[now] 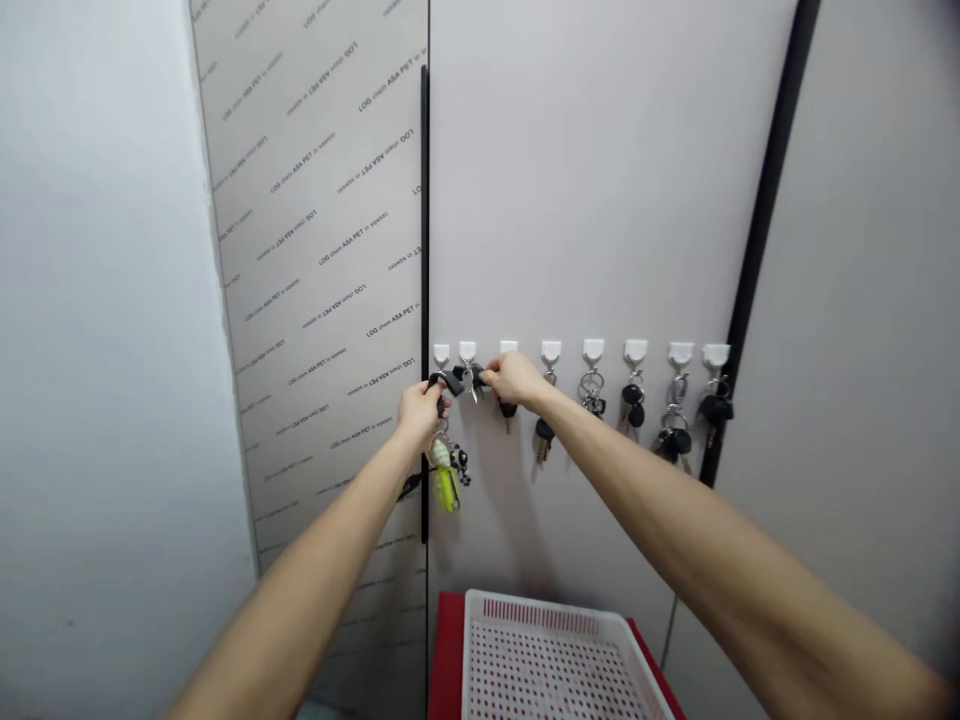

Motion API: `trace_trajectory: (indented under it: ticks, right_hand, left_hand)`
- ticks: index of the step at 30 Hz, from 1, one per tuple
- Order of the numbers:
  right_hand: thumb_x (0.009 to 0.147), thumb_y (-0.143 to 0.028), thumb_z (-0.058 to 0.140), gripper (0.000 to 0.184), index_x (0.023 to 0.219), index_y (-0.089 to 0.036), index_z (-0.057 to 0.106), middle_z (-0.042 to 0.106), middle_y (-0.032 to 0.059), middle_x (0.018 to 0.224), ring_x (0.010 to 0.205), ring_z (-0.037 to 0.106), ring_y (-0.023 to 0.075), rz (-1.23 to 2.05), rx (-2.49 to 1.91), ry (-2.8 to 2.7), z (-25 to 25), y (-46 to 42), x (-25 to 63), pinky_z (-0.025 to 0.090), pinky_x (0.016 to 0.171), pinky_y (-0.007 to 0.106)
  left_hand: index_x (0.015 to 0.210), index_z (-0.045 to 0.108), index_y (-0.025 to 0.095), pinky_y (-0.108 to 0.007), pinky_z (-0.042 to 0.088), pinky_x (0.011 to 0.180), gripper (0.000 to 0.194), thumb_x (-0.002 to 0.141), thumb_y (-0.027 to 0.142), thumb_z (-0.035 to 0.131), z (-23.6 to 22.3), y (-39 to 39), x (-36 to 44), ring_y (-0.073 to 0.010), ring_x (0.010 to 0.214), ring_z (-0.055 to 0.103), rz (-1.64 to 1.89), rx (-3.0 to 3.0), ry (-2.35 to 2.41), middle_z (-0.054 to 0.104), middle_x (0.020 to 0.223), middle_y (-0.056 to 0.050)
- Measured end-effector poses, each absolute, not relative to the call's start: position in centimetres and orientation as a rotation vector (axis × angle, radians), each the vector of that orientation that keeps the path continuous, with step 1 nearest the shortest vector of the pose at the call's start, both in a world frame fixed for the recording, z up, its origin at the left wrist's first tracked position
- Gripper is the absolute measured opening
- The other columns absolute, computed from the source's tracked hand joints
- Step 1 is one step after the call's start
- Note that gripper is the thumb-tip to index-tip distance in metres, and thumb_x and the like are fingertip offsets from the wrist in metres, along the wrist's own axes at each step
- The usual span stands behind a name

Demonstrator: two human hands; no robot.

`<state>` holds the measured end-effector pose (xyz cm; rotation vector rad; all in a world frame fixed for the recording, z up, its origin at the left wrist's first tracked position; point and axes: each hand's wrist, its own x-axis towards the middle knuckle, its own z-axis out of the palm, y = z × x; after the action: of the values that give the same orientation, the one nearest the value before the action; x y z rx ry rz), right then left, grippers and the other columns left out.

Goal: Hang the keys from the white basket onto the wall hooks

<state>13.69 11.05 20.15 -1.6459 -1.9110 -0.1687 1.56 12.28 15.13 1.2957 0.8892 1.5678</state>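
My left hand point(421, 412) is closed on a black strap-like piece point(453, 382) at the leftmost hook. Below it dangle a yellow-green charm point(446, 488) and a small black-and-white figure point(460, 462), apparently part of the same key bunch. With thumb and fingertips together, my right hand point(516, 380) pinches the dark head of a bunch of keys point(475, 384) under the second hook point(467, 350). One silver blade there points down. Just beneath my right hand, another dark key point(508, 412) hangs, its upper part hidden.
More key bunches hang to the right, among them one with brass keys point(543, 440) and one with black heads point(633, 402). A white perforated basket point(555, 612) rests on something red point(448, 650) below. A black vertical strip point(424, 250) edges the patterned panel.
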Motion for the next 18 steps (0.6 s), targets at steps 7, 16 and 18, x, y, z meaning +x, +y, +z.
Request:
trace_trajectory:
  ticks: [7, 16, 18]
  right_hand:
    - [0.067, -0.021, 0.037, 0.024, 0.072, -0.011, 0.058, 0.057, 0.0053, 0.058, 0.051, 0.046, 0.0086, -0.349, -1.451, -1.975, 22.5, 11.6, 11.5, 0.03, 0.049, 0.017]
    - [0.066, -0.022, 0.035, 0.024, 0.061, -0.011, 0.055, 0.046, -0.0008, 0.048, 0.045, 0.035, 0.006, 0.133, -1.552, -2.173, 8.5, 6.1, 20.2, 0.026, 0.043, 0.016]
    - [0.064, -0.02, 0.035, 0.022, 0.059, -0.011, 0.055, 0.043, -0.002, 0.046, 0.043, 0.032, 0.0054, 0.276, -1.64, -2.2, 4.2, 4.4, 21.8, 0.024, 0.042, 0.016]
  left_hand:
    - [0.067, 0.045, 0.013, -0.012, 0.02, 0.03, 0.01, 0.064, 0.022, 0.042, 15.7, 10.4, 2.8, -0.0018, 0.031, 0.038, 1.586, 1.113, 0.719, 0.042, 0.044, 0.005]
    - [0.074, 0.047, 0.013, -0.012, 0.02, 0.03, 0.021, 0.061, 0.03, 0.047, 7.6, 6.9, 4.3, -0.0019, 0.034, 0.038, 1.314, 1.043, 0.696, 0.044, 0.048, 0.004]
    - [0.074, 0.047, 0.013, -0.013, 0.02, 0.031, 0.024, 0.06, 0.032, 0.048, 4.9, 6.1, 5.2, -0.0022, 0.034, 0.038, 1.241, 0.999, 0.743, 0.044, 0.049, 0.004]
